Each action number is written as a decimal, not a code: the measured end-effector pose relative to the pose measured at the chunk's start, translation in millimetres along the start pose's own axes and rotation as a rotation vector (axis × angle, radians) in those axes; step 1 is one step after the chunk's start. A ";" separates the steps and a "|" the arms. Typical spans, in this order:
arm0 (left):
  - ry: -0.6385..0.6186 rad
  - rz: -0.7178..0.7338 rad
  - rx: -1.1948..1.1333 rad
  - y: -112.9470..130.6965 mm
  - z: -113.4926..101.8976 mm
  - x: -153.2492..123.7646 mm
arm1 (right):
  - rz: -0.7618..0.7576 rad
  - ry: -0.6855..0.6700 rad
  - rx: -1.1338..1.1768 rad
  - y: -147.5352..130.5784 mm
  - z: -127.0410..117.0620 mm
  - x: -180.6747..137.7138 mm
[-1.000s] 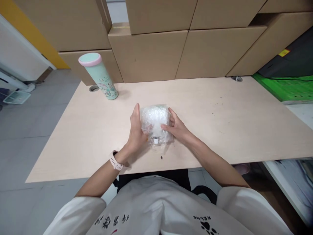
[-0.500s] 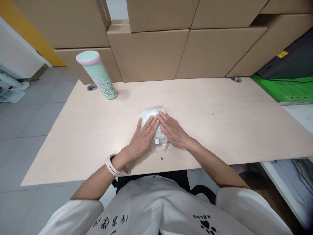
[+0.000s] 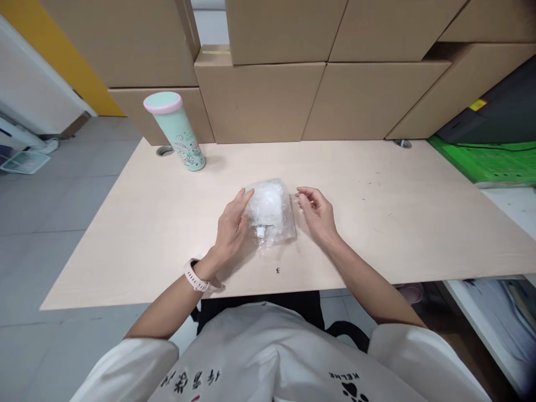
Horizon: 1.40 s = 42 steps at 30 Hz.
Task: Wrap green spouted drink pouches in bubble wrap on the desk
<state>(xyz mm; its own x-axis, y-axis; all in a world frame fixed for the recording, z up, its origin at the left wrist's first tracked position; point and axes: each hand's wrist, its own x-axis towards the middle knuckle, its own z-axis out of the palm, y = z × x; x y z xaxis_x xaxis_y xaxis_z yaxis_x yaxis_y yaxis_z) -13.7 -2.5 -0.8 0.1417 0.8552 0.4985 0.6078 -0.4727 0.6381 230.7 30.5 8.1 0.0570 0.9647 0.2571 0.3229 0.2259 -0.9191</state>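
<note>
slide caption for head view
Left hand and right hand flank a squarish clear bubble-wrap packet on a pale wooden tabletop.

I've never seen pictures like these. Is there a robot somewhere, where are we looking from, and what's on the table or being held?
No robot is at work here: these are a person's own bare hands. One camera, worn on the head, takes every picture, looking forward and down. That's why you see the wearer's white shirt at the bottom.

On the pale table lies a white package wrapped in clear plastic. A mint-green tumbler stands toward the far left, and cardboard boxes are stacked behind.

The left hand, with a pale band on its wrist, rests against the package's left side. The right hand is by the right edge, fingers curled; I can't tell whether it touches. Neither hand clearly grips anything.
</note>
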 end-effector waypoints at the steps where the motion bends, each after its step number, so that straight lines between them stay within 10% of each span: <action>1: 0.043 -0.001 -0.032 0.2 -0.5 0.7 | -0.046 0.003 -0.008 -3.1 -0.9 -1.5; 6: 0.147 0.062 -0.092 9.7 2.7 -0.2 | -0.354 -0.320 -0.190 -24.9 8.1 -19.8; 10: 0.070 0.054 -0.073 23.7 6.4 -3.2 | -0.235 -0.486 -0.346 -31.3 15.8 -27.7; 18: -0.102 -0.012 -0.206 36.2 4.0 -6.2 | 0.017 -0.308 -0.058 -29.2 1.8 -16.4; 28: -0.006 -0.004 -0.318 31.1 -2.1 -3.5 | 0.312 -0.223 0.319 -25.7 -6.9 -3.5; 33: 0.076 -0.354 -0.330 24.3 2.2 -1.4 | 0.418 -0.255 0.486 -30.4 -7.0 -1.2; 37: 0.040 -0.549 -0.625 20.6 6.9 2.8 | 0.195 -0.295 0.419 -29.3 -7.0 -5.8; 42: -0.001 -0.386 -0.813 28.2 7.4 5.2 | -0.299 -0.242 0.027 -36.4 -13.5 -14.2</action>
<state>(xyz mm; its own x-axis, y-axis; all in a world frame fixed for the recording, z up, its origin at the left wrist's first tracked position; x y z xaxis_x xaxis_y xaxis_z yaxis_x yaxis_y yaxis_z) 9.9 -9.8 15.4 0.0431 0.9856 0.1636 -0.1273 -0.1570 0.9794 230.9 6.7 41.9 -0.2617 0.8590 0.4401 0.2668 0.5026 -0.8224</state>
